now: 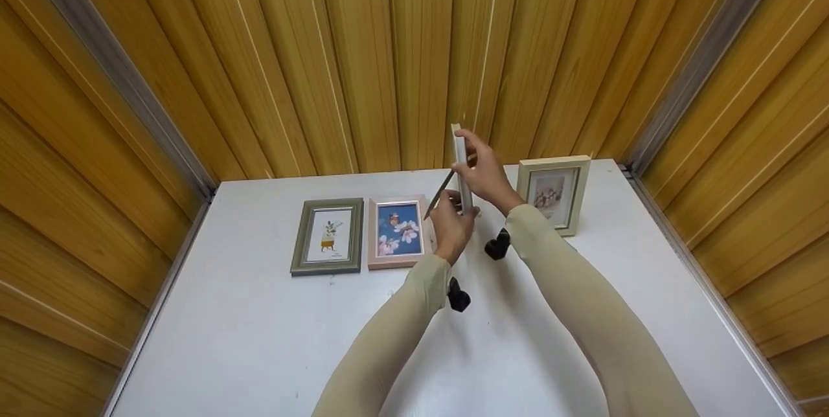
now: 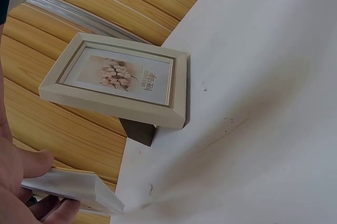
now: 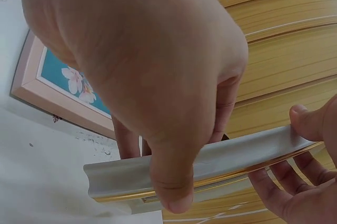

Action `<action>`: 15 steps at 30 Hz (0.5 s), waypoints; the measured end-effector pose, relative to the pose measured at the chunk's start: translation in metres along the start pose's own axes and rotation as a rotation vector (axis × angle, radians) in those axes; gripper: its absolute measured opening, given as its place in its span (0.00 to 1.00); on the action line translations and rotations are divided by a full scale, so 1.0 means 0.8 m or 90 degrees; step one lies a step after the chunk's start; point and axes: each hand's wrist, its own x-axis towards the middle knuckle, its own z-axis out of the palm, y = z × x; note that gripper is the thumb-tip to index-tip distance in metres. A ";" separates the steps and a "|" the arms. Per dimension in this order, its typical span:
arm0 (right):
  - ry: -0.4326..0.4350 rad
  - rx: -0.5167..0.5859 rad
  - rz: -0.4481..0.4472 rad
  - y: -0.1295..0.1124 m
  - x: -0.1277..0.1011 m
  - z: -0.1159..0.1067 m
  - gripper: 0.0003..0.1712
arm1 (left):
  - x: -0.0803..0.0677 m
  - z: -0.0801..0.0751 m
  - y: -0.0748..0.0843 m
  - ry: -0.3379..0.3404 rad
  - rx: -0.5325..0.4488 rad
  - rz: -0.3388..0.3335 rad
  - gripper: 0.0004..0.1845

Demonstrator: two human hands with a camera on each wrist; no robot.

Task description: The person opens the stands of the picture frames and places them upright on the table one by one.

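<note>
we grip the pale frame (image 1: 461, 168) in both hands, edge-on above the counter (image 1: 259, 339): right hand (image 1: 487, 174) curled over its top, left hand (image 1: 451, 226) pinching the lower end. it sits between the pink frame (image 1: 397, 230) and the standing cream frame (image 1: 556, 191). best to hold the moulded, gold-lined rim firmly, since its dark stand hangs loose.

Pink frame (image 1: 397, 233) with blue floral picture; grey-green frame (image 1: 328, 236); cream frame (image 1: 556, 191); white table (image 1: 259, 339).
</note>
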 end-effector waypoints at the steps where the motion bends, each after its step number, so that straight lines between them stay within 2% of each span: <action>1: -0.001 -0.003 0.002 0.001 0.000 0.001 0.36 | 0.000 0.000 -0.001 0.002 0.003 -0.001 0.17; 15: -0.001 -0.010 -0.004 0.004 -0.001 0.007 0.37 | 0.004 -0.002 -0.009 0.009 0.030 0.006 0.18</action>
